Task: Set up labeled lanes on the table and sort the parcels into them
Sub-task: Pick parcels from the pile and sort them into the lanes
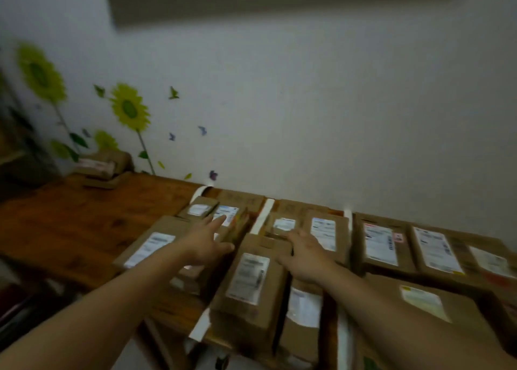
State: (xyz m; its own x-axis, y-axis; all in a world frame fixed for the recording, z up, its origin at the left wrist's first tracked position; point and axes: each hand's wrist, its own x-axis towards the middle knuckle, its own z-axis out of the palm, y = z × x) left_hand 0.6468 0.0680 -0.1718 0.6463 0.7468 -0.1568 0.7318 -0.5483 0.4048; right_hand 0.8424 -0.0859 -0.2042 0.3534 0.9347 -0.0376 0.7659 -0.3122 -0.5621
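Note:
Several brown cardboard parcels with white shipping labels lie in rows on the wooden table (72, 230), split by white tape strips (263, 216) that run front to back. My left hand (205, 241) reaches forward over a small labeled parcel (226, 216) in the left lane, fingers spread, holding nothing. My right hand (305, 257) lies flat and spread on the top edge of a tall parcel (251, 280) in the middle. The picture is blurred, and I cannot read any label.
A white wall with sunflower stickers (130, 109) stands right behind the table. A small stack of parcels (103, 168) sits at the table's far left corner. More parcels (430, 246) fill the right side. The near table edge runs past a tape strip (200, 325).

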